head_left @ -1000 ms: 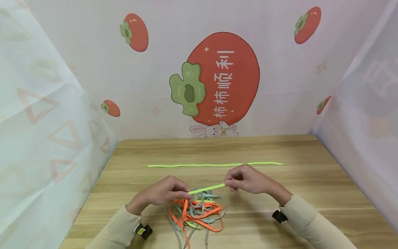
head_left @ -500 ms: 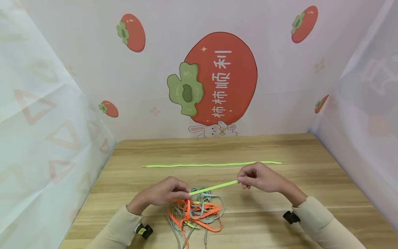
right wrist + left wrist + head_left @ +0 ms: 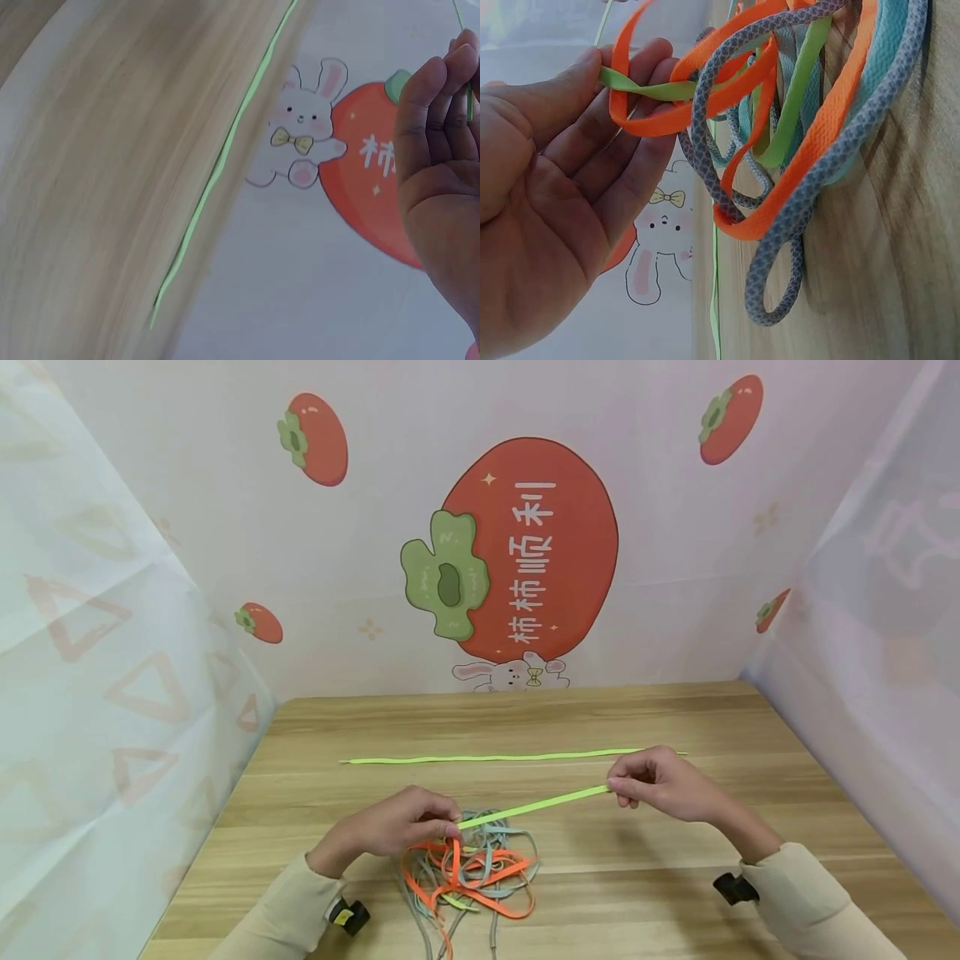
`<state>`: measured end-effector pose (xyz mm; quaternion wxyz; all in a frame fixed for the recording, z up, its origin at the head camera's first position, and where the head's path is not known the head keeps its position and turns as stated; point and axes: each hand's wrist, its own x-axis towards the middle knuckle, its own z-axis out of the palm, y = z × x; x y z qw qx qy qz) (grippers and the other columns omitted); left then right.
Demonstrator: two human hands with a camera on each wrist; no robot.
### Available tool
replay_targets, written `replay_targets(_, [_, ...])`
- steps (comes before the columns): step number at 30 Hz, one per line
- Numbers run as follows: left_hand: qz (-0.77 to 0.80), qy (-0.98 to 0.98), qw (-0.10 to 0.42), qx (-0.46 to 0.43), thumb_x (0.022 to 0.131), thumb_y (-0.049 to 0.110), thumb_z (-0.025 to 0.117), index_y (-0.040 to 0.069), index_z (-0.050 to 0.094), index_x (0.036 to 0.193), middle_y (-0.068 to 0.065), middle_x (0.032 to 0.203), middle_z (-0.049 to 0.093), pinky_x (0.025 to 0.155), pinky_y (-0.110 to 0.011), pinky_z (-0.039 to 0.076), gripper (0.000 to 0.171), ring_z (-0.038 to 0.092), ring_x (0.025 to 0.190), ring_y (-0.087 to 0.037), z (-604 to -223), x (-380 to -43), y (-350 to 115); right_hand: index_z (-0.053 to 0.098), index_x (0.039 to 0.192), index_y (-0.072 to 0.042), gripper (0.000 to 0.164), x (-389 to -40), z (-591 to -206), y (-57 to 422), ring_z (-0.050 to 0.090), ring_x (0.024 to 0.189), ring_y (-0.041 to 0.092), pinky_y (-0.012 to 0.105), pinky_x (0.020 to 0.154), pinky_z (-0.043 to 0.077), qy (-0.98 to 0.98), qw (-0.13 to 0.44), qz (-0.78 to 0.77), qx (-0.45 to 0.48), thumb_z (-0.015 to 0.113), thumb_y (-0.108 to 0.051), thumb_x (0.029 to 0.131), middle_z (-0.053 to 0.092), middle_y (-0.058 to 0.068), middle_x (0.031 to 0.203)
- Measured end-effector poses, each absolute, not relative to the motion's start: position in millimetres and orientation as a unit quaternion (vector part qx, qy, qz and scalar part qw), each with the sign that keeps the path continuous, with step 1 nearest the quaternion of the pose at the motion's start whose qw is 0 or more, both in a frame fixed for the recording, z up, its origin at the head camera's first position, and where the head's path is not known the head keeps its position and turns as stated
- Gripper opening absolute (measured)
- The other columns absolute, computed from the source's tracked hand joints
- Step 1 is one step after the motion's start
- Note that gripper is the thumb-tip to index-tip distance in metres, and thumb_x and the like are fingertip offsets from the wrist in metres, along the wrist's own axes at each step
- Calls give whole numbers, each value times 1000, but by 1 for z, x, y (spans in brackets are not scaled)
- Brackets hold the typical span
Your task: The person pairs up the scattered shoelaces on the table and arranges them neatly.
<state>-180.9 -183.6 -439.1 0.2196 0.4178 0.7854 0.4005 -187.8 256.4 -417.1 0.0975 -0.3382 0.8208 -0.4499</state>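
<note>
In the head view my left hand [image 3: 405, 820] pinches a flat yellow-green shoelace [image 3: 536, 806] just over a tangle of laces. My right hand [image 3: 671, 785] pinches the same lace further along, and the stretch between the hands is taut, rising to the right. The left wrist view shows an orange shoelace [image 3: 656, 126] looped around the green one close by the fingertips. Below hang a round grey patterned shoelace [image 3: 791, 210] and a flat light-blue shoelace [image 3: 870, 94], wound together with the orange and more green. A short tail of green shows by the right fingers in the right wrist view.
A second yellow-green shoelace [image 3: 465, 758] lies straight across the far part of the wooden table [image 3: 360, 718], partly behind my right hand. Printed cloth walls [image 3: 345, 568] enclose the back and both sides. Grey lace ends trail toward the table's near side.
My right hand has moved right and slightly away, drawing out a longer stretch of green shoelace. The left hand stays nearly in place over the tangle.
</note>
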Motion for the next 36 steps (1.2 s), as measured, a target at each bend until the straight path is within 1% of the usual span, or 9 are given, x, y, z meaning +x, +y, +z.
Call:
replay_targets(2, [402, 784, 219, 420, 111, 24, 56, 14, 74, 103, -10, 81, 59, 66, -18, 44, 22, 41, 66, 3, -439, -181, -183, 73, 94, -16, 19, -187, -416, 263, 60, 64, 6, 26, 53, 50, 823, 87, -451, -334, 61, -11, 108, 67, 15, 76])
replay_targets(9, [407, 783, 219, 416, 111, 25, 55, 13, 73, 104, -11, 82, 58, 66, -18, 44, 23, 39, 65, 3, -442, -181, -184, 70, 91, -17, 21, -184, -414, 285, 62, 65, 16, 28, 56, 53, 835, 60, -451, -311, 61, -7, 107, 67, 10, 76])
replay_targets(14, [411, 782, 220, 413, 112, 25, 55, 12, 73, 104, -14, 82, 58, 65, -18, 43, 24, 39, 65, 3, -443, -181, -186, 70, 90, -16, 23, -183, -415, 301, 62, 66, 19, 28, 59, 54, 834, 38, -456, -308, 60, -2, 106, 66, 10, 76])
replay_targets(17, [414, 782, 219, 411, 112, 25, 55, 13, 73, 104, -17, 82, 58, 64, -18, 43, 24, 40, 65, 3, -444, -181, -187, 70, 91, -14, 23, -182, -416, 311, 61, 65, 17, 28, 58, 52, 840, 24, -455, -296, 59, -1, 106, 66, 8, 75])
replay_targets(21, [417, 781, 216, 412, 112, 24, 55, 14, 75, 106, -18, 83, 61, 62, -17, 42, 24, 39, 63, 3, -444, -181, -190, 72, 93, -12, 21, -182, -419, 326, 61, 65, 14, 28, 57, 52, 851, 7, -450, -270, 60, -1, 106, 67, -1, 75])
replay_targets(27, [415, 786, 213, 405, 112, 26, 55, 12, 78, 110, -14, 90, 70, 62, -17, 45, 27, 44, 65, 3, -444, -181, -195, 71, 92, -12, 20, -180, -421, 344, 59, 65, 12, 29, 57, 48, 860, -11, -443, -252, 61, -1, 105, 65, 7, 76])
replay_targets(31, [421, 783, 206, 408, 112, 24, 54, 11, 78, 110, -16, 87, 68, 60, -17, 42, 27, 40, 62, 3, -445, -181, -198, 71, 91, -12, 20, -179, -423, 351, 58, 65, 10, 30, 57, 45, 866, -22, -438, -243, 61, -1, 105, 64, 3, 76])
replay_targets(34, [422, 782, 200, 413, 113, 22, 52, 12, 78, 110, -10, 92, 74, 63, -18, 45, 27, 42, 64, 2, -445, -180, -200, 72, 91, -11, 19, -180, -423, 356, 57, 65, 10, 30, 56, 44, 870, -31, -433, -232, 62, -2, 105, 65, 1, 76])
replay_targets(36, [423, 781, 197, 415, 113, 21, 52, 13, 78, 109, -5, 99, 77, 68, -20, 49, 27, 48, 69, -1, -445, -180, -201, 71, 91, -11, 19, -179, -423, 360, 57, 65, 10, 30, 57, 44, 873, -34, -432, -225, 62, -3, 105, 64, 2, 76])
